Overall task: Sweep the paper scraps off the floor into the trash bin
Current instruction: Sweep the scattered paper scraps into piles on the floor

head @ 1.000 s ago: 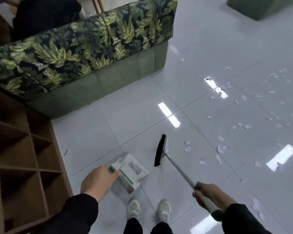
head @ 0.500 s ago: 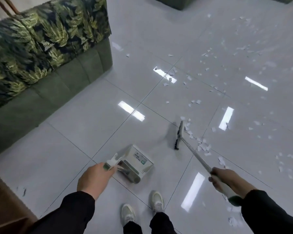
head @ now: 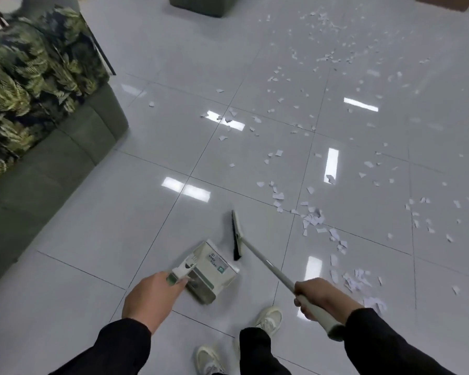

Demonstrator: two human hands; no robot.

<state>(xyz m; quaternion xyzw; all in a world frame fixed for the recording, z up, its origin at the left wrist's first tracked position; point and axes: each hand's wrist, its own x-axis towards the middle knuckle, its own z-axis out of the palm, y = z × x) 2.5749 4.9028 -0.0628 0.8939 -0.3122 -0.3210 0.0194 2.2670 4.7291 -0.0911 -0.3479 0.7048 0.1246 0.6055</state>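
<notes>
White paper scraps (head: 313,219) lie scattered over the glossy grey tile floor, thickest to the right and stretching to the far right. My right hand (head: 318,299) grips the pale handle of a broom whose black brush head (head: 235,235) rests on the floor just left of the nearest scraps. My left hand (head: 150,300) holds the handle of a white and green dustpan (head: 213,269), which sits low by the brush head. No trash bin is in view.
A green sofa with a leaf-print cushion (head: 38,85) stands at the left. Another green seat base (head: 201,5) is at the top edge. My two white shoes (head: 268,319) are at the bottom centre.
The view has turned right, away from the wooden shelf and sofa, bringing many more scraps into sight. The broom head now sits left of the scraps, close to the dustpan.
</notes>
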